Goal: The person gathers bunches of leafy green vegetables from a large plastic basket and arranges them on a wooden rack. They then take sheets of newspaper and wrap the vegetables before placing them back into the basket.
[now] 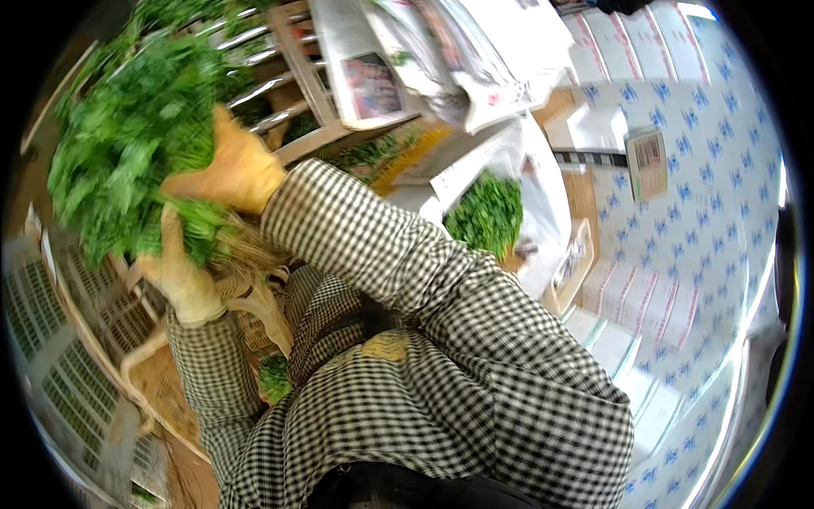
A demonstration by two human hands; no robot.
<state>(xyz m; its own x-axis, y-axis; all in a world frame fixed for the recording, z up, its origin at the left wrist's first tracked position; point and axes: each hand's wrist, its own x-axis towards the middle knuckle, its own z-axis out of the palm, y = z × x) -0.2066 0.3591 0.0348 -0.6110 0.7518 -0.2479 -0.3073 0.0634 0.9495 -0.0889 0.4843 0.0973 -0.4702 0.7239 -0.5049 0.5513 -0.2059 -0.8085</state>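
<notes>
A large bunch of leafy green herbs [137, 140], perhaps coriander, is held up at the left of the view. My right hand [238, 168], in a yellowish glove, grips it from the right side. Below, my left hand [181, 280], gloved in a paler tone, holds its lower stems with the thumb raised along the leaves. Pale brown root strands [254, 248] trail from the stem end towards my lap. Motion blurs both the hands and the leaves. Checked black-and-white sleeves [356, 223] cover my arms.
Beyond the bunch stands a slatted crate [308, 76] with greens in it. Printed paper sheets [375, 86] lie beside it. To the right, another green bunch [486, 216] rests in white plastic wrapping [550, 191]. Latticed plastic crates [70, 375] stand at the left.
</notes>
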